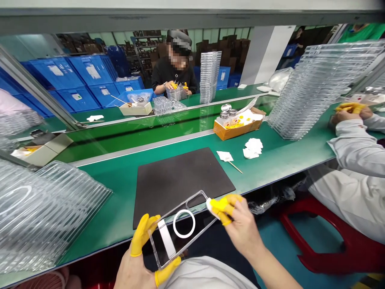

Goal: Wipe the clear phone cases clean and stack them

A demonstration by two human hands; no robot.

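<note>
A clear phone case (197, 237) with a white ring and a white bar on its back is tilted over the bench's front edge. My left hand (147, 257), in yellow finger cots, grips the case by its near left end, thumb below and fingers on the upper side. At the far right end, my right hand (234, 216), also in yellow finger cots, pinches a small white wipe (208, 204) against the case's rim. Part of that wipe is hidden behind the fingers. Just beyond the case lies a black mat (180, 176) on the green bench.
Clear cases are stacked at left (36, 216) and in a tall leaning stack (319, 88) at right. White wipes (253, 148), a wooden-stick swab (236, 166) and an orange box (237, 126) lie beyond the mat. A co-worker's sleeve (357, 140) and a red stool (331, 237) are right.
</note>
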